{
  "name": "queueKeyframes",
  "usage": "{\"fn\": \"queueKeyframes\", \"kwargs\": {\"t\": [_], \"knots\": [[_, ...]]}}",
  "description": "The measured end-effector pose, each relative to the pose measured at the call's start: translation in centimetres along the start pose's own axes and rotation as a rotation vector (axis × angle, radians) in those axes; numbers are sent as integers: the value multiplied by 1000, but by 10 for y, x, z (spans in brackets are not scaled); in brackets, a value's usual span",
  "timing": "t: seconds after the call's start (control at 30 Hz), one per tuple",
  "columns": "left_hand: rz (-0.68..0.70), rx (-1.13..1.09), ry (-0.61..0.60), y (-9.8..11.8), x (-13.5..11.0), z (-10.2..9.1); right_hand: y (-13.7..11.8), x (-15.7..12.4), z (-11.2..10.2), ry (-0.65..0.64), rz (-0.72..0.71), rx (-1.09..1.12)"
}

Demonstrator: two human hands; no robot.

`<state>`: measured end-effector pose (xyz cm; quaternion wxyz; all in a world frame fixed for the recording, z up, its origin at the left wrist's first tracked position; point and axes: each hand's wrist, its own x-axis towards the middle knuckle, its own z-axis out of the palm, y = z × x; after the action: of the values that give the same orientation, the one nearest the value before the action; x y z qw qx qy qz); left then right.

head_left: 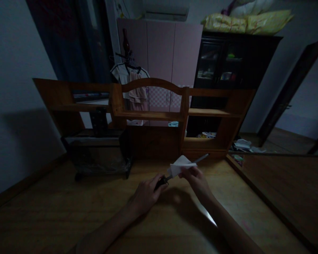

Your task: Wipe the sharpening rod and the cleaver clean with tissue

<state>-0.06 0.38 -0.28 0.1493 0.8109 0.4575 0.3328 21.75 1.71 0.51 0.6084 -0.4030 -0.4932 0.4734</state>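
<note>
My left hand [147, 193] is closed around the dark handle of a knife [201, 158], whose thin blade points up and to the right over the wooden desk [69, 218]. My right hand [194, 177] pinches a white folded cloth or tissue [180, 164] that is wrapped around the blade near the handle. Both hands hover just above the desk, in front of the shelf unit.
A wooden shelf unit [153, 114] stands along the desk's back edge. A dark rack wrapped in plastic [98, 155] sits at its left. Papers [243, 144] lie at the right. Behind are a pink wardrobe [169, 53] and a dark cabinet [228, 60].
</note>
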Motion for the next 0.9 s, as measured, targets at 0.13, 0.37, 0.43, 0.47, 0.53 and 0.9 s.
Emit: {"fn": "queueKeyframes", "kwargs": {"t": [0.13,0.37,0.43,0.47,0.53,0.9], "knots": [[0,5,-3,1,0,0,-9,3,-7,73,-60,-9],[4,-5,33,1,0,3,-11,12,-17,156,-119,42],[0,-9,41,1,0,4,-12,14,-21,195,-133,42],[2,-11,46,0,0,5,-12,15,-23,213,-136,44],[15,-8,61,-1,0,6,-14,16,-26,240,-138,55],[40,45,114,-3,-1,9,-39,14,-33,404,-210,-50]]}}
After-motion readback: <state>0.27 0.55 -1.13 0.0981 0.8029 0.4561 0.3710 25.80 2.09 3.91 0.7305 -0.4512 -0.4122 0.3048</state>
